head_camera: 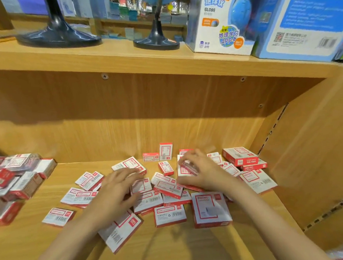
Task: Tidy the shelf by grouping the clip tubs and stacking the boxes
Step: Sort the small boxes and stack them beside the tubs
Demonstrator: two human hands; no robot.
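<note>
Both hands reach into the wooden shelf [53, 243]: the left hand [118, 189] hovers with fingers spread over scattered red-and-white boxes [169, 215], while the right hand [200, 171] pinches one small box [185, 168]. More boxes are heaped at far left [17, 183], and globe stands [157, 40] sit on the shelf above.

Red-and-white boxes [168, 189] lie scattered on the wooden shelf [191, 245], with one box [165, 151] standing upright behind the scatter. The left hand [118, 188] hovers over the scatter with fingers spread, while the right hand [200, 171] curls its fingers round a box [185, 168]. Left of the scatter sits a heap [17, 182] of more boxes.
</note>
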